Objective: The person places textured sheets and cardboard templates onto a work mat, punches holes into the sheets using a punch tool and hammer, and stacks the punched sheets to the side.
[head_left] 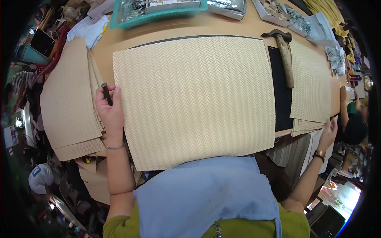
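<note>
The fingers of the left hand [109,104] are curled nearly closed round a dark rod [106,94], thumb on one side, its rounded end poking up clear of them. That hand is at 9 o'clock from the middle of the large woven sheet [198,99], just beside the sheet's left edge. The right hand [328,133] is out between 3 and 4 o'clock, its fingers partly bent at the near right corner of the right stack [311,81] — whether they have hold of anything, I cannot tell.

The large woven sheet itself, pale with a zigzag weave, lies flat in the centre, its 6 o'clock edge meeting the blue apron [206,194]. Dark material [281,95] shows along its 3 o'clock side, and a thin dark strip runs along its 12 o'clock edge. Between 1 and 2 o'clock lies a hammer [285,59], head away from the person, wooden handle pointing back toward them.

Further out, the left stack [67,99] of similar sheets spreads at 9 o'clock, beyond the left hand; the right stack is at 3. Past the far edge, a green basket [158,16] sits at 11 o'clock — small packed items inside — and white boxes [272,12] of small parts stand around 1 o'clock on the table [238,28].
</note>
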